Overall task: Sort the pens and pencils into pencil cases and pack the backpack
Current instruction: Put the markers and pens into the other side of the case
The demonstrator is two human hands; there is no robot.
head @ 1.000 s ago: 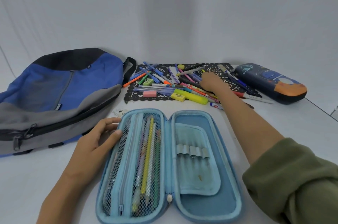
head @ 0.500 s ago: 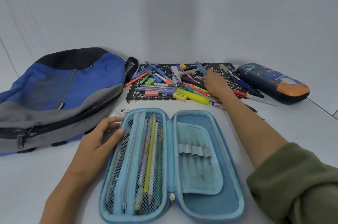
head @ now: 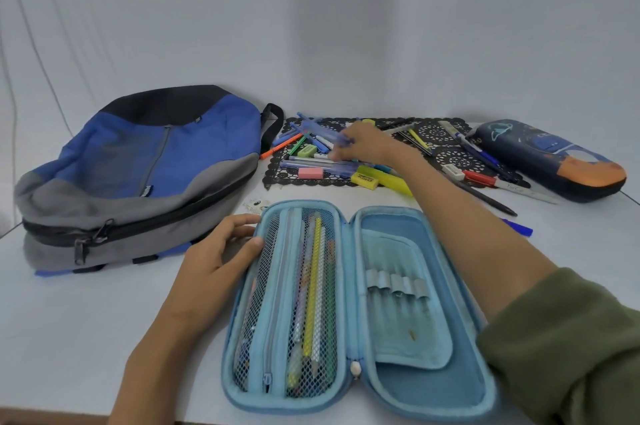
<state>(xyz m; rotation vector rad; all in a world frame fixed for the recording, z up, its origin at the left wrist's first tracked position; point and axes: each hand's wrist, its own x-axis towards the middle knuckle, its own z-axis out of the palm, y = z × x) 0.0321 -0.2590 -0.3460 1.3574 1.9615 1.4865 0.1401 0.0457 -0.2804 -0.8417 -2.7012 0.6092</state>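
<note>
An open light-blue pencil case [head: 415, 386] lies flat in front of me, with several pencils [head: 313, 286] under the mesh of its left half. My left hand [head: 214, 258] rests on the case's left edge, fingers relaxed. My right hand [head: 370, 144] reaches over the black lace mat [head: 446, 154] and grips a few blue pens [head: 322, 133], blurred, pointing up-left. Loose pens, markers and erasers cover the mat. A blue and grey backpack [head: 138, 168] lies at the left, its zip closed.
A dark pencil case [head: 554, 161] with a space print lies closed at the far right. A yellow highlighter [head: 388, 176] and a pink eraser [head: 310, 173] sit at the mat's front edge. A black pen [head: 485, 197] and a blue pen [head: 517, 226] lie off the mat.
My right hand has moved left across the mat, from the middle pile to the left part, now with blue pens in its grip. The left hand has stayed on the case.
</note>
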